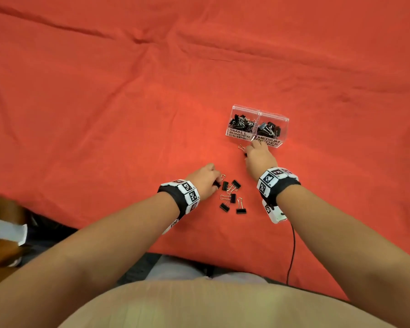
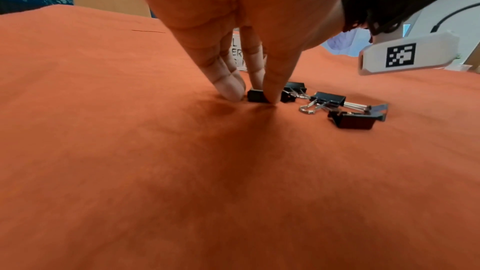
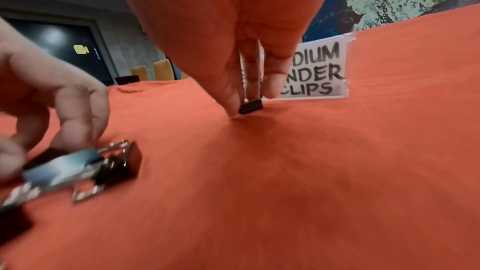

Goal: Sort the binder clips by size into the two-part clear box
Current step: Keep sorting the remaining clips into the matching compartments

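The two-part clear box stands on the orange cloth; its left half is labelled SMALL BINDER CLIPS and its right half MEDIUM BINDER CLIPS, and both hold black clips. My right hand is just in front of the box and pinches a small black clip that rests on the cloth. My left hand is lower left, at the edge of a loose pile of several clips. Its thumb and fingers pinch another small clip lying on the cloth. Larger clips lie right beside it.
The orange cloth covers the whole table, with folds at the back. A black cable runs from my right wrist camera down over the front edge. A chair and a white object are off the table at the lower left.
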